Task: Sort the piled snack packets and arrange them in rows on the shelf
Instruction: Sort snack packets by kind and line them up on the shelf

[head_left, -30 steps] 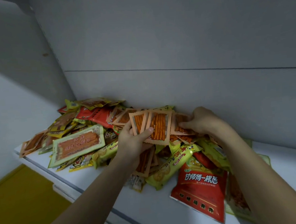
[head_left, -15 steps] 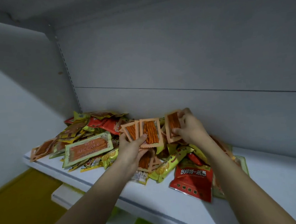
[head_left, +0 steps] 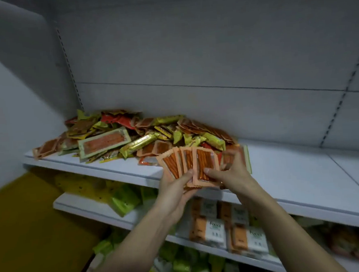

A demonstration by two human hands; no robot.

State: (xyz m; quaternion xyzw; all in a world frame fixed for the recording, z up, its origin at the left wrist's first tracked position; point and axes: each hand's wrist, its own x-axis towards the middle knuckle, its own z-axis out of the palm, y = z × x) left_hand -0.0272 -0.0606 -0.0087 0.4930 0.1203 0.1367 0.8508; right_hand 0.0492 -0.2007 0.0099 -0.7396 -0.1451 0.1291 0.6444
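Observation:
A mixed pile of snack packets (head_left: 132, 137), orange, yellow and red, lies on the left half of the white shelf (head_left: 294, 181). In front of the shelf edge I hold a fanned stack of small orange packets (head_left: 189, 162) with clear windows showing red sticks. My left hand (head_left: 174, 189) grips the fan from below, thumb on its face. My right hand (head_left: 230, 174) pinches the rightmost packet of the fan, thumb on its lower part. A long green-edged packet (head_left: 104, 142) lies on top of the pile.
The shelf's right half is bare white board up to the grey back panel (head_left: 211, 59). Lower shelves carry green packets (head_left: 123, 200) and orange-and-white boxes (head_left: 210, 225). A grey side wall (head_left: 13, 105) closes the left; yellow floor (head_left: 21, 231) shows below.
Both hands have pulled back from the pile to the shelf's front edge. The packet in my right hand has joined the fan in my left. My head has drawn back, showing lower shelves.

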